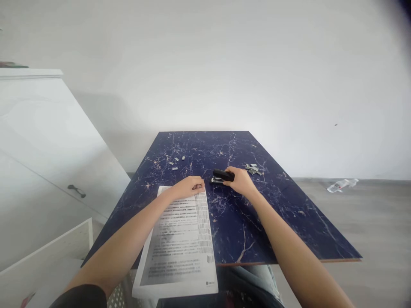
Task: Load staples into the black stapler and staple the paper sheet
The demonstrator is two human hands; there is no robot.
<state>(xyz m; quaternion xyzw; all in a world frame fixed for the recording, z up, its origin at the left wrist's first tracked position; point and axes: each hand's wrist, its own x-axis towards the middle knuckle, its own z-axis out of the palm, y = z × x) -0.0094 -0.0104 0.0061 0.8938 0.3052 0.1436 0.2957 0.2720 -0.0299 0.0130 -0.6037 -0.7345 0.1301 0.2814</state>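
A black stapler [221,174] is gripped in my right hand [240,180] just above or on the table, its jaw end pointing left. My left hand [188,187] pinches the upper right corner of a printed sheet of paper [180,244], which may be a stack. The paper lies on the table and its lower end hangs over the front edge. A small gap separates the stapler from the paper's corner.
The dark blue marbled table [205,145] stands against a white wall. Several small staple strips [175,168] lie at the left; a pile of staple strips [253,169] sits at the right. A white cabinet [41,141] is on the left, and a clear plastic wrapper [342,185] is on the floor.
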